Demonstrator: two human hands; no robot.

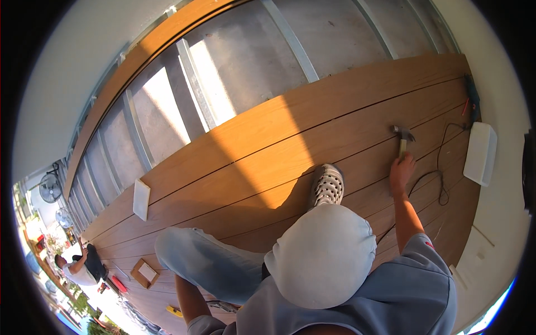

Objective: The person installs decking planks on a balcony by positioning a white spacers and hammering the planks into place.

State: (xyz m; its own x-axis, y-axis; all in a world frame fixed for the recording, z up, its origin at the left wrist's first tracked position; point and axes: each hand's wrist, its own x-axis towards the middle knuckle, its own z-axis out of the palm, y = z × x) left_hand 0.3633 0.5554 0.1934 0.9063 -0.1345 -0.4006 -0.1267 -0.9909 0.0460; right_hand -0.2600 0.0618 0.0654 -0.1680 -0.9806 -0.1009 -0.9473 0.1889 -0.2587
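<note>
My right hand (402,170) is wrapped round the wooden handle of a claw hammer (402,137), on the right side of the deck. The hammer's dark metal head points away from me, over or on the brown deck boards (357,131); whether it touches them I cannot tell. My left forearm (188,296) goes down beside my bent left knee (195,254), and that hand is hidden. A shoe with holes (328,187) rests on the boards.
Metal joists (293,42) lie bare beyond the boards. A power tool (472,95) with a trailing cord (440,167) and a white box (480,153) stand by the right wall. A white block (141,199) lies left. Another person (84,265) crouches far left near fans (50,188).
</note>
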